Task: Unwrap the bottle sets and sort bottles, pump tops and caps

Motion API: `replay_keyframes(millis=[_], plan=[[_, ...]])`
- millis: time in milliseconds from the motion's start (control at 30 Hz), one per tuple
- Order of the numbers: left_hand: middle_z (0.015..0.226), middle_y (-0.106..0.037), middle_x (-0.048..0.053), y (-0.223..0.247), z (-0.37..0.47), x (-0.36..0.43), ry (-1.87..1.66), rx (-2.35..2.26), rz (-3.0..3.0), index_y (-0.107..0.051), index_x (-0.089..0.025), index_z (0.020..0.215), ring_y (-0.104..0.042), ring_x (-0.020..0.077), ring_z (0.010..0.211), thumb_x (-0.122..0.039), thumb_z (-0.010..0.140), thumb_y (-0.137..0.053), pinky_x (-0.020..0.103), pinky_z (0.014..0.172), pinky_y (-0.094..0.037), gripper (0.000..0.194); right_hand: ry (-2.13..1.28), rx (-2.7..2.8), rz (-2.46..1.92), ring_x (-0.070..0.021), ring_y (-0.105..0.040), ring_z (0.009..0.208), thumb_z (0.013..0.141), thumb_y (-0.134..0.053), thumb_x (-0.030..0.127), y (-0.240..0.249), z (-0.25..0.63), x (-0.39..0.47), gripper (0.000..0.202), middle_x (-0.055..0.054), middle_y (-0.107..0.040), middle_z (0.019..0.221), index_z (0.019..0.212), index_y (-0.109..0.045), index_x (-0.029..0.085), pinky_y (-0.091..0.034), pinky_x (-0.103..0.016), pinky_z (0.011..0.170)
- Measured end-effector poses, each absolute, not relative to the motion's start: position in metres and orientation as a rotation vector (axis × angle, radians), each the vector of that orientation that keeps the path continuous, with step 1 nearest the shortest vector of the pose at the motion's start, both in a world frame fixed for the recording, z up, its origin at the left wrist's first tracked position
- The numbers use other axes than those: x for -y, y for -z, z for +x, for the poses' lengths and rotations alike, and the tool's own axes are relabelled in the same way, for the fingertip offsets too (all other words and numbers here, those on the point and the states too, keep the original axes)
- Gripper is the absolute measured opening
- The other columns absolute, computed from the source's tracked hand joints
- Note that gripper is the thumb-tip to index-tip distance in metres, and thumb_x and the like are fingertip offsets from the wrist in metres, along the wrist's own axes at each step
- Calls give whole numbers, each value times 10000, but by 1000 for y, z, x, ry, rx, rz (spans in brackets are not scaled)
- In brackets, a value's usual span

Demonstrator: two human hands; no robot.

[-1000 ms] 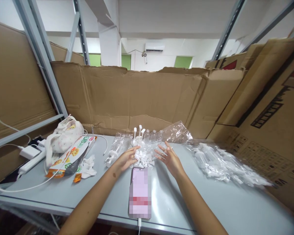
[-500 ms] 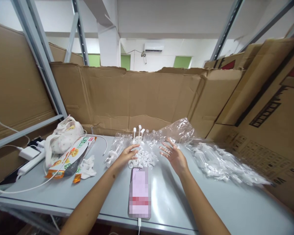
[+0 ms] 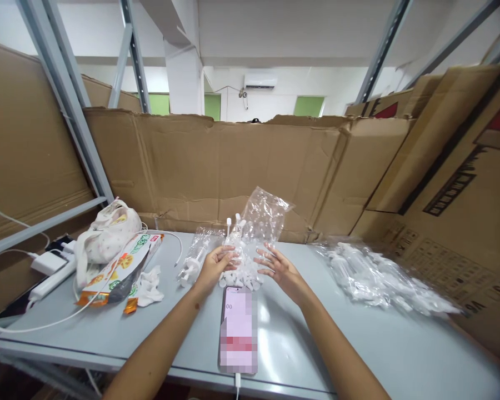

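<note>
White caps [image 3: 242,281] heaped on desk [image 3: 408,355], 12 o'clock of phone [image 3: 238,328]; clear bag [image 3: 269,214] rises at 1 o'clock of heap. Left hand [image 3: 212,270]: fingers half curled, cannot tell whether gripping. Right hand [image 3: 285,276]: fingers wide. Step, judged: handling bag around caps. Next likely calls for a light pinch.

1 camera, worn on the person's head, looks forward and down from quite near at the left hand [image 3: 215,268], the right hand [image 3: 284,273] and the table [image 3: 383,355]; its wide view also reaches over the cardboard wall [image 3: 241,166].
</note>
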State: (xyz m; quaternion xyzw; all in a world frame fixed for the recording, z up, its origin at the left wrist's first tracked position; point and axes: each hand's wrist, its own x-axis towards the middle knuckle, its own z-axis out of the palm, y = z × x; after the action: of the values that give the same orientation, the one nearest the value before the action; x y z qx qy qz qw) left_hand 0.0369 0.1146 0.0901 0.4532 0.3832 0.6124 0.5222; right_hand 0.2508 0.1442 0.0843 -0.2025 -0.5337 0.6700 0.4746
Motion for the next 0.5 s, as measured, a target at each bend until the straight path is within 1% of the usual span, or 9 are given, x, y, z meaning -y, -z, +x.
replay_keyframes(millis=[67, 133, 233, 300, 367, 433, 500], plan=[[923, -684, 102, -88, 40, -115, -1518, -927, 1038, -582, -152, 971, -665, 212, 768, -327, 707, -684, 330, 713, -509, 333, -1656, 1351, -527, -287, -570, 1049, 675, -705, 403, -78, 245, -144, 649, -135, -534, 1252, 1258, -467, 245, -462, -428, 831], [947, -681, 106, -87, 43, -114, -1531, -918, 1029, -567, -157, 967, -666, 219, 786, -329, 713, -679, 348, 739, -507, 326, -1644, 1397, -595, -265, -616, 965, 680, -709, 379, -73, 238, -143, 649, -126, -605, 1149, 1260, -461, 228, -474, -430, 820], [943, -682, 113, -86, 47, -111, -1517, -899, 1027, -566, -153, 938, -665, 221, 782, -342, 711, -677, 359, 745, -505, 315, -1566, 1380, -720, -237, -662, 818, 683, -702, 386, -68, 228, -141, 532, -79, -689, 933, 1157, -547, 200, -501, -420, 776], [926, -684, 114, -85, 49, -110, -1514, -911, 1032, -576, -146, 883, -660, 213, 775, -352, 706, -678, 356, 742, -507, 290, -1515, 1329, -786, -242, -669, 771, 670, -701, 418, -68, 224, -141, 433, -63, -699, 831, 1022, -622, 180, -514, -418, 749], [913, -684, 108, -83, 50, -111, -1533, -942, 1039, -584, -143, 827, -651, 193, 754, -353, 701, -678, 353, 748, -508, 263, -1478, 1293, -821, -257, -671, 765, 644, -714, 434, -69, 223, -141, 387, -57, -694, 784, 923, -659, 172, -518, -422, 740], [913, -681, 99, -81, 49, -113, -1550, -958, 1036, -587, -145, 811, -641, 169, 720, -353, 706, -670, 355, 761, -508, 247, -1462, 1281, -830, -267, -672, 764, 628, -725, 434, -70, 224, -142, 393, -43, -685, 744, 921, -668, 179, -516, -433, 747], [907, -681, 92, -79, 46, -115, -1526, -956, 1019, -585, -153, 863, -638, 162, 696, -357, 719, -653, 361, 763, -507, 258, -1462, 1276, -830, -268, -674, 761, 630, -725, 428, -71, 228, -143, 434, -21, -670, 695, 989, -655, 196, -513, -442, 757]])
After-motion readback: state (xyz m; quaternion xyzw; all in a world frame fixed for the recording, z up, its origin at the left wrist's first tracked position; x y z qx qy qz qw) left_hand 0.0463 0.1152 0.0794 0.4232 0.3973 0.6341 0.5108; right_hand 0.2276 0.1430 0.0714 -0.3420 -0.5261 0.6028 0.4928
